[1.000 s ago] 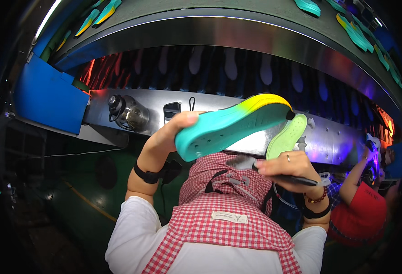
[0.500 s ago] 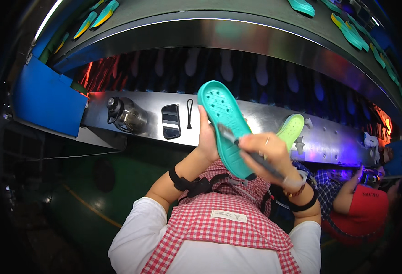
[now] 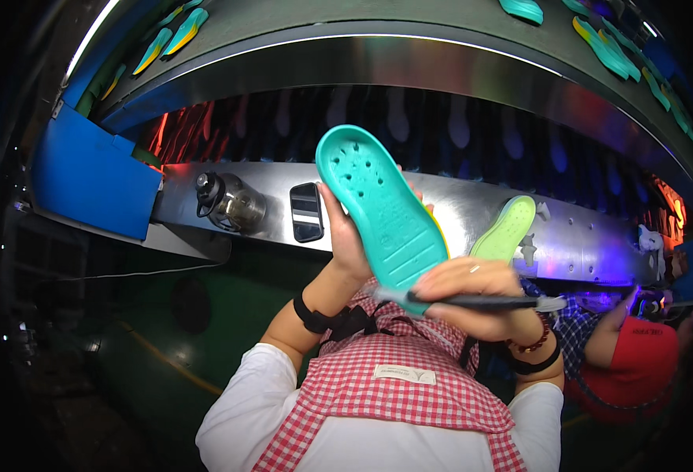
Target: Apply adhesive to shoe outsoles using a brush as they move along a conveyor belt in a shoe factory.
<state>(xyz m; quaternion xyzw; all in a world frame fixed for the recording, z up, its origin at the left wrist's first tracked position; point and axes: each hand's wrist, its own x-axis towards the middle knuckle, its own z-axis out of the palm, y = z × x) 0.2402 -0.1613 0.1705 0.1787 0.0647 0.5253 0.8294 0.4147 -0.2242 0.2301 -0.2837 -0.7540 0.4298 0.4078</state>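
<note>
A teal shoe sole (image 3: 389, 208) with small holes at its far end and ridges near the middle is held up, its hollow side facing me. My left hand (image 3: 348, 240) grips it by its left edge, with fingertips showing past the right edge. My right hand (image 3: 476, 291) is closed on a dark-handled brush (image 3: 504, 302). The brush's pale, motion-smeared tip lies over the near end of the sole; I cannot tell whether it touches.
On the metal ledge stand a dark see-through bottle (image 3: 232, 203), a phone (image 3: 307, 212) and a light green sole (image 3: 508, 228). Beyond, a conveyor belt (image 3: 362, 9) carries teal-and-yellow soles. A co-worker in a red garment (image 3: 631, 366) sits at the right.
The brush has swung from the middle of the sole to its near end, its handle now nearly level. The sole has shifted slightly up and left.
</note>
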